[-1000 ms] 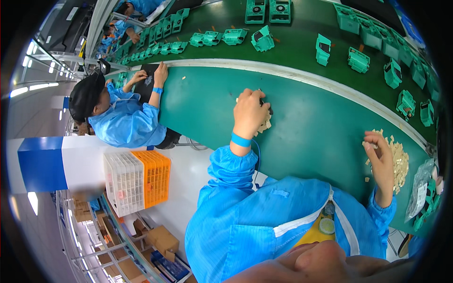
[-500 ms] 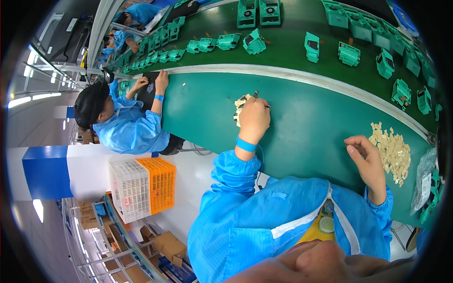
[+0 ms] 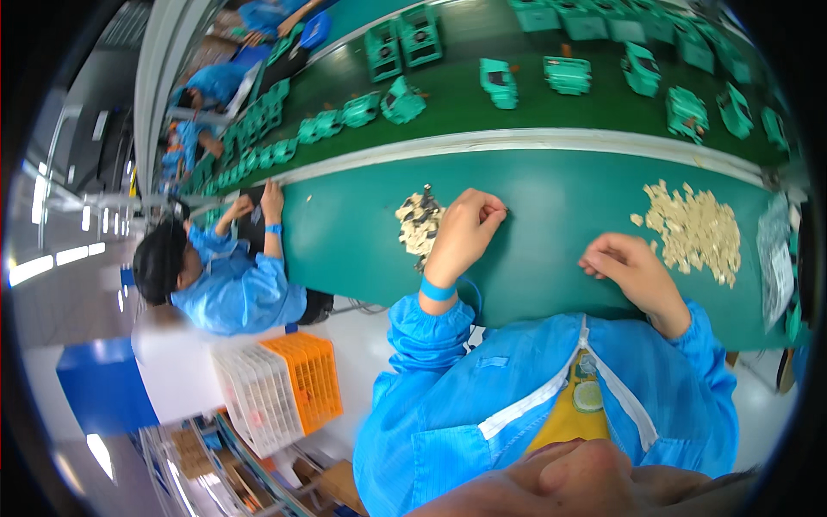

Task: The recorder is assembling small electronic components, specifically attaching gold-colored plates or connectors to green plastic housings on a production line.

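Note:
My left hand [image 3: 466, 231] is pinched just right of a small mixed heap [image 3: 419, 222] of cream and black pieces on the green tabletop [image 3: 543, 198]. A tiny dark piece [image 3: 506, 211] shows at its fingertips; its exact kind is too small to make out. A blue band [image 3: 438, 290] with a cord circles that wrist. Over the table to the right, my right hand [image 3: 627, 263] has its fingers curled in toward the thumb. Whatever lies between them, if anything, is hidden. Beside it spreads a larger pile of small cream pieces [image 3: 693, 231].
Behind a pale rail [image 3: 517, 138] runs a dark green belt with several teal housings [image 3: 567, 76]. A clear plastic bag [image 3: 778, 267] lies at the right end. To the left, another person in blue [image 3: 228, 289] works at the same table. White and orange crates [image 3: 306, 379] stand below.
My left hand has come off the mixed heap and moved right, with a dark piece at its fingertips. My right hand's fingers have drawn closer together. The view has shifted.

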Demonstrator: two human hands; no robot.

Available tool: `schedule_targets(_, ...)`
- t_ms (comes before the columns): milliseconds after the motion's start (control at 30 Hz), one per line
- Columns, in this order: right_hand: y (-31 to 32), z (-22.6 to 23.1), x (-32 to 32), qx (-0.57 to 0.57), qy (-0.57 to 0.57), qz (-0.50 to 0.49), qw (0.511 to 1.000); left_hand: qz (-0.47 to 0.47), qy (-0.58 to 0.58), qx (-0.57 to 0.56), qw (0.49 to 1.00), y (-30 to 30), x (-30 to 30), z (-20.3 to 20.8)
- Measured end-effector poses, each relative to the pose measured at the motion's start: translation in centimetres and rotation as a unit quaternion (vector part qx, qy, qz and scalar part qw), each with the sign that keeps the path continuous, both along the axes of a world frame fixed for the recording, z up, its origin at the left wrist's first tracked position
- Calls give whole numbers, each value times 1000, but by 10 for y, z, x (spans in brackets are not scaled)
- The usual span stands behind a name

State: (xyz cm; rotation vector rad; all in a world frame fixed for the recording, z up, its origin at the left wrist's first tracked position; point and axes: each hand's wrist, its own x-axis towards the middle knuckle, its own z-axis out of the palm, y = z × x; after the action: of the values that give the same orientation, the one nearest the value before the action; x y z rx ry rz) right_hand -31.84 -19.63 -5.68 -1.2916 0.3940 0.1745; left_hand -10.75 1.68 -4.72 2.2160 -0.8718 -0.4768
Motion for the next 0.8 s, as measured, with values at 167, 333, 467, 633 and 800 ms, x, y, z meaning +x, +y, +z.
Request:
schedule_targets(167, 6, 12, 19, 255, 74, -89, 960, -165, 220, -169, 947, -33, -33, 9)
schedule_targets(333, -7, -15, 8, 348, -14, -58, 935, -189, 243, -214, 927, -53, -46, -4)
schedule_targets(467, -12, -10, 5, 237, -12, -115, 965, -86, 327, -212, 917, -65, -62, 2)
schedule_targets(633, -5, -17, 14, 249, -1, -126, 960, -94, 168, -154, 969, -65, -67, -4)
schedule_targets(800, -7, -15, 11, 328, 11, -128, 936, -5, 83, -114, 990, -17, -31, 4)
